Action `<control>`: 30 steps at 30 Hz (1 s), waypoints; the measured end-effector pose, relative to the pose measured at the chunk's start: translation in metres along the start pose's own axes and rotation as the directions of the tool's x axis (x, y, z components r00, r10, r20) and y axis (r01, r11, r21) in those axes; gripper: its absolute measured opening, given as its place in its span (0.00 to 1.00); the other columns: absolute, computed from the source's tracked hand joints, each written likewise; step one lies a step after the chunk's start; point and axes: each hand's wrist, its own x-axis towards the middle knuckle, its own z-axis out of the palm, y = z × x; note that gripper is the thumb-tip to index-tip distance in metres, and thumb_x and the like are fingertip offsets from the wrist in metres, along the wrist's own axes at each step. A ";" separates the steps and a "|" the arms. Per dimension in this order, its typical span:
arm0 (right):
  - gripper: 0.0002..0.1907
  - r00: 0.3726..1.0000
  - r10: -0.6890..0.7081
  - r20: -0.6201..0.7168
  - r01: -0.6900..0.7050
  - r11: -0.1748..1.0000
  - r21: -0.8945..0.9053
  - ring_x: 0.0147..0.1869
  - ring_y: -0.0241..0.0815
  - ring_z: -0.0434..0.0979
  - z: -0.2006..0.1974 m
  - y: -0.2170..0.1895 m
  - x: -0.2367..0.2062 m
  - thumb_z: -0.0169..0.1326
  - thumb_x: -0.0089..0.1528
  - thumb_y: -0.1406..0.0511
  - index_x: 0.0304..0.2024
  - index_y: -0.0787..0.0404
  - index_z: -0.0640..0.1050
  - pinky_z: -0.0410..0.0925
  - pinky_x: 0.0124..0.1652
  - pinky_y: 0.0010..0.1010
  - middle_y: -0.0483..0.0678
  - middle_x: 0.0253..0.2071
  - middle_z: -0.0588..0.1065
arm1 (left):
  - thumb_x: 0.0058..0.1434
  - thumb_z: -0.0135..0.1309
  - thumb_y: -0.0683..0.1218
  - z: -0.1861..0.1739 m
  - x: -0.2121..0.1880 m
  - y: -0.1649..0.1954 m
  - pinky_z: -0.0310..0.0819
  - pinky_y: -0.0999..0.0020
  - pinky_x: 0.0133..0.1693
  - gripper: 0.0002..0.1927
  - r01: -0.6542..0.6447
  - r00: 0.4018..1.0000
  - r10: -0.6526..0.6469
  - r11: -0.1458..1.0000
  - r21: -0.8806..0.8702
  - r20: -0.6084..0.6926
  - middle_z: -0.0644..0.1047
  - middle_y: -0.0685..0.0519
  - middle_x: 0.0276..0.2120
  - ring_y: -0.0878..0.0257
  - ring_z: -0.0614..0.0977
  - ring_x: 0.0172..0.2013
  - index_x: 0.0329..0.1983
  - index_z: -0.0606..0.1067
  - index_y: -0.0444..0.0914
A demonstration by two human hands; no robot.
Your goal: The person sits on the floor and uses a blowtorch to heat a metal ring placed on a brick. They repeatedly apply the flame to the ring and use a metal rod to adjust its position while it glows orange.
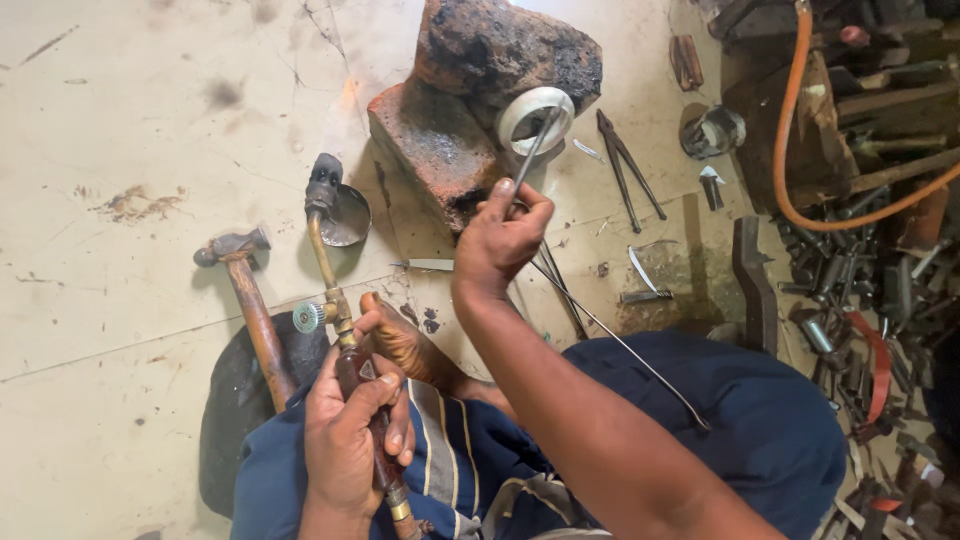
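- The left hand (350, 440) is wrapped tight around the dark red handle of a brass torch (335, 300).
- The torch points away from the person, and its black tip sits just above a small round metal dish (350, 218) on the floor.
- The right hand (500, 240) pinches a thin metal tool (535, 150) between its fingers.
- The tip of that tool reaches into a shiny metal ring (520, 112).
- The ring leans on a burnt brick (440, 150), and a dark rock (500, 45) sits on top of the brick.
- A long thin rod (620, 345) runs from under the right hand down across the blue cloth on the person's lap.
- A hammer (245, 290) with a wooden handle lies on the floor, left of the torch.
- Black tongs (628, 165) lie on the floor, right of the ring.
- An orange hose (790, 150) curves over a pile of metal bits at the right side.
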 end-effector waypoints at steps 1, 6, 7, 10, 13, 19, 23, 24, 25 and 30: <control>0.10 1.000 -0.004 -0.014 0.004 1.000 0.000 0.26 0.32 0.73 0.005 0.001 -0.002 0.53 0.69 0.63 0.45 0.64 0.71 0.67 0.28 0.26 0.45 0.25 0.74 | 0.58 0.47 0.35 0.000 0.000 0.000 0.65 0.74 0.12 0.34 0.003 1.000 -0.003 1.000 -0.003 0.003 0.72 0.52 0.31 0.70 0.68 0.13 0.71 0.60 0.30; 0.11 0.997 -0.057 -0.051 0.056 0.998 -0.033 0.28 0.35 0.75 0.019 0.005 -0.014 0.53 0.69 0.62 0.44 0.64 0.72 0.70 0.30 0.29 0.46 0.28 0.75 | 0.59 0.47 0.35 -0.001 0.000 0.001 0.65 0.74 0.13 0.34 0.004 0.999 -0.004 1.000 0.007 0.034 0.72 0.50 0.30 0.69 0.69 0.14 0.71 0.60 0.29; 0.11 0.996 -0.067 -0.051 0.064 0.997 -0.048 0.29 0.37 0.76 0.021 0.006 -0.016 0.53 0.69 0.62 0.45 0.64 0.72 0.70 0.31 0.30 0.46 0.28 0.75 | 0.59 0.46 0.35 -0.001 0.000 0.002 0.66 0.73 0.13 0.34 0.002 0.999 -0.003 1.000 0.008 0.038 0.72 0.50 0.30 0.69 0.69 0.14 0.71 0.60 0.29; 0.12 0.998 -0.053 -0.030 0.051 0.997 -0.061 0.30 0.40 0.78 0.023 0.003 -0.023 0.52 0.70 0.61 0.45 0.64 0.71 0.71 0.33 0.33 0.48 0.29 0.76 | 0.59 0.46 0.35 0.000 -0.001 0.002 0.65 0.74 0.12 0.34 -0.007 1.000 0.006 0.999 0.033 0.023 0.71 0.50 0.30 0.70 0.68 0.14 0.72 0.60 0.30; 0.12 0.999 0.036 0.013 -0.036 0.999 -0.039 0.31 0.40 0.79 0.023 -0.007 -0.026 0.51 0.69 0.60 0.45 0.63 0.70 0.72 0.34 0.34 0.48 0.29 0.77 | 0.59 0.47 0.35 0.000 -0.001 0.003 0.65 0.74 0.13 0.35 -0.007 1.000 0.006 0.999 0.042 0.028 0.71 0.50 0.30 0.69 0.69 0.15 0.72 0.60 0.29; 0.12 0.975 0.177 0.136 -0.164 0.981 -0.101 0.35 0.41 0.80 0.013 -0.028 -0.029 0.50 0.68 0.59 0.45 0.61 0.71 0.71 0.39 0.34 0.47 0.31 0.79 | 0.58 0.46 0.35 0.001 -0.002 0.004 0.65 0.74 0.12 0.35 -0.003 1.000 0.003 0.997 0.077 0.000 0.71 0.50 0.30 0.70 0.68 0.14 0.72 0.60 0.29; 0.13 0.955 0.219 0.201 -0.208 0.975 -0.074 0.38 0.37 0.80 0.003 -0.034 -0.026 0.49 0.68 0.58 0.47 0.60 0.71 0.71 0.42 0.32 0.46 0.33 0.82 | 0.59 0.46 0.35 0.002 -0.002 0.004 0.64 0.75 0.12 0.35 -0.009 1.000 0.009 0.998 0.065 0.012 0.71 0.50 0.30 0.70 0.68 0.15 0.73 0.60 0.30; 0.13 0.952 0.221 0.211 -0.213 0.975 -0.061 0.39 0.36 0.80 0.000 -0.035 -0.025 0.49 0.68 0.58 0.47 0.60 0.70 0.71 0.42 0.31 0.46 0.34 0.82 | 0.59 0.46 0.35 0.002 -0.002 0.004 0.64 0.75 0.12 0.35 -0.011 1.000 0.010 0.998 0.066 0.014 0.71 0.50 0.30 0.70 0.68 0.15 0.73 0.60 0.30; 0.13 0.949 0.228 0.217 -0.218 0.973 -0.071 0.38 0.36 0.80 -0.001 -0.035 -0.023 0.49 0.68 0.58 0.47 0.60 0.71 0.70 0.42 0.30 0.46 0.34 0.82 | 0.59 0.46 0.35 0.002 -0.002 0.004 0.64 0.75 0.12 0.35 -0.012 1.000 0.011 0.998 0.067 0.016 0.71 0.51 0.30 0.70 0.68 0.15 0.73 0.60 0.30; 0.12 0.900 0.338 0.275 -0.330 0.941 -0.074 0.33 0.35 0.76 -0.009 -0.033 -0.013 0.50 0.68 0.59 0.47 0.61 0.71 0.68 0.35 0.28 0.46 0.33 0.82 | 0.58 0.46 0.35 0.003 -0.003 0.005 0.65 0.74 0.12 0.35 -0.008 1.000 0.007 0.998 0.063 0.012 0.71 0.50 0.31 0.69 0.68 0.14 0.72 0.61 0.30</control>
